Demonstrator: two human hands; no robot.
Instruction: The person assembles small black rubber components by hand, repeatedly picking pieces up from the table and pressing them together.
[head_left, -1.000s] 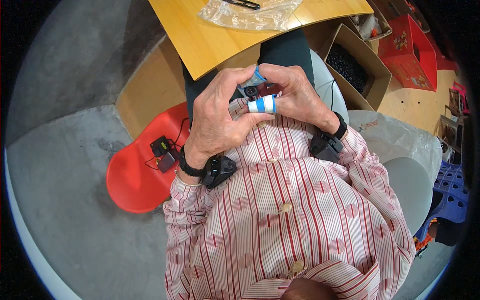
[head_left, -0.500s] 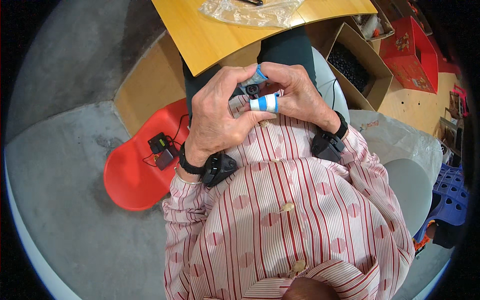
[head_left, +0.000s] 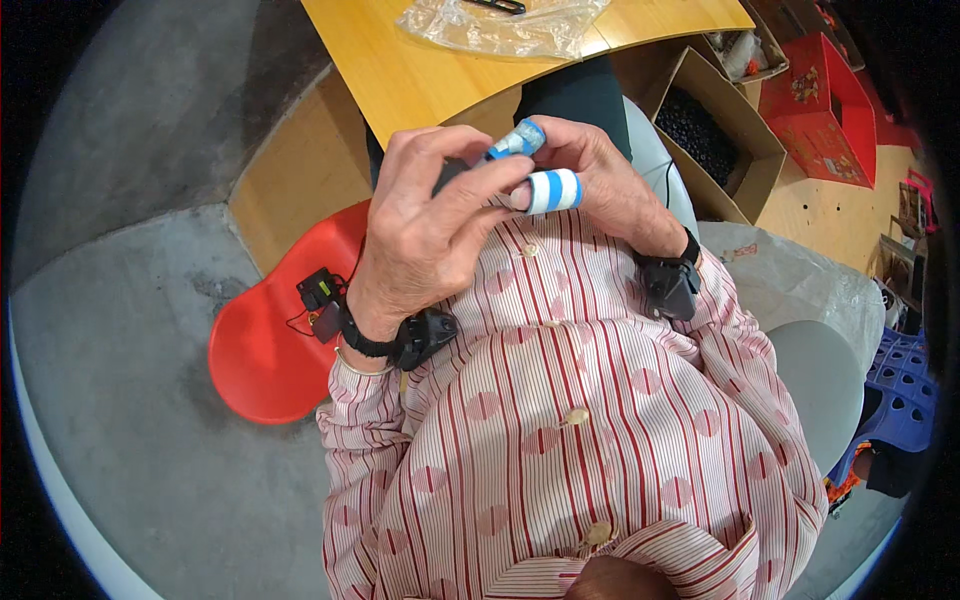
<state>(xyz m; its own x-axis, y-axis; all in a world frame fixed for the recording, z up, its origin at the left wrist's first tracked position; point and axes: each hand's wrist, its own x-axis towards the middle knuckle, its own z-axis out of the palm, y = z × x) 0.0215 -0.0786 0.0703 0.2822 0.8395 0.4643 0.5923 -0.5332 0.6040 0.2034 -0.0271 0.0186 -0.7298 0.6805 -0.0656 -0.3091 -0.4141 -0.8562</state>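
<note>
Both hands meet in front of my striped shirt (head_left: 560,300), just short of the table. My left hand (head_left: 410,220) has its fingers bent around a small dark part (head_left: 450,172), mostly hidden behind the index finger. Close against those fingertips is my right hand (head_left: 615,190), thumb and index finger curled toward each other. Blue-and-white tape wraps (head_left: 553,191) cover that thumb and index finger. Whatever the right fingertips pinch is hidden. Each wrist wears a black strap with a black device, the left device (head_left: 425,337) and the right device (head_left: 668,287).
A yellow wooden table (head_left: 400,70) bears a clear plastic bag (head_left: 490,32) and a black slotted piece (head_left: 502,5). On the right stand a cardboard box (head_left: 765,165) of small black parts and a red box (head_left: 825,110). A red stool (head_left: 260,350) at left holds small black devices (head_left: 318,290).
The left hand has turned, its fingers now crossing over the dark part. The round black face seen earlier between the hands is hidden. The right hand's taped thumb has shifted slightly right.
</note>
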